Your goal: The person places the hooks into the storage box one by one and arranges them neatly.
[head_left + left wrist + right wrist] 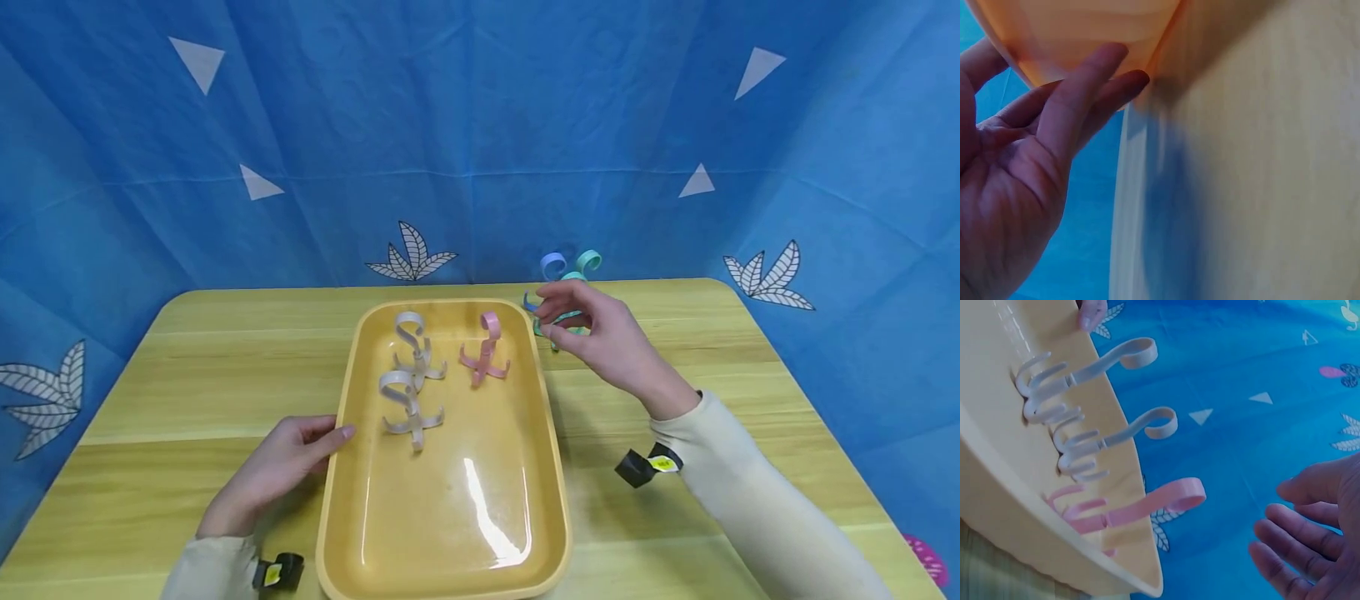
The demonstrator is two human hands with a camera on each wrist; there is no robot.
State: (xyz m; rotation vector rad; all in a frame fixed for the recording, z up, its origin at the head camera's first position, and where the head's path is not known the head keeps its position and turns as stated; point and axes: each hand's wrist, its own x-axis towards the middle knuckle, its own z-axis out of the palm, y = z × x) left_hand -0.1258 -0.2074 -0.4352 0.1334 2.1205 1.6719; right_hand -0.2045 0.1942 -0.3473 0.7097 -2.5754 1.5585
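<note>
Closest in, the yellow tray (pixel 442 521) lies on the wooden table (pixel 187 375), its front floor bare and shining, and here's the left hand (pixel 285 467) on its side wall: thumb over the rim, fingers against the outside, a narrow pinch on the tray. Light, steady pressure looks right there; a hard tug could rock what's standing inside. Moving up the tray, the nearer grey hook (pixel 414 422) stands on its splayed prongs, curl up, with the farther grey hook (pixel 420 360) just behind it, and the pink hook (pixel 486 354) upright on the right, a little apart. Past the tray's far right corner, out comes the right hand (pixel 603 333), fingers loosely bent, a gap between thumb and fingertips, nothing held in the wrist view! Right behind it are a blue hook (pixel 552 257) and green hooks (pixel 592 256), outside the tray, bunched close and partly covered; contact with the fingers, I can't tell. A clean pinch on one curl or stem, lifted straight up, seems wisest, since those prongs could snag a neighbour. Beyond them all hangs the blue cloth (pixel 480 100).
</note>
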